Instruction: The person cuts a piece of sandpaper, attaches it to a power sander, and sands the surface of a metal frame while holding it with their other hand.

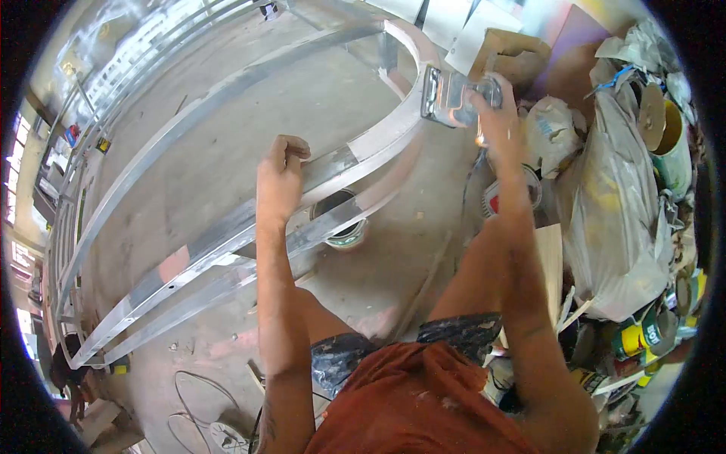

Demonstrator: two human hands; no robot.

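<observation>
My right hand (497, 113) is closed around a grey and orange power sander (448, 97). The sander's flat face meets the rounded end of a curved metal frame (378, 141). Pale filler-like patches cover that end and parts of the bars, while other stretches are bare grey metal. My left hand (280, 181) is at the near bar, its fingers loosely curled with nothing visible in them. The left wrist crosses in front of the bar; whether it touches cannot be made out. Below the bars stands an open bucket (346, 240), partly hidden by the lower one.
To the right lie a large plastic sheet (616, 204), an open green can (673, 147) and several paint tins. A cardboard box (514, 57) stands behind the sander. Another tub (510, 193) is beside my right forearm. A cable (198, 382) loops over the floor at lower left.
</observation>
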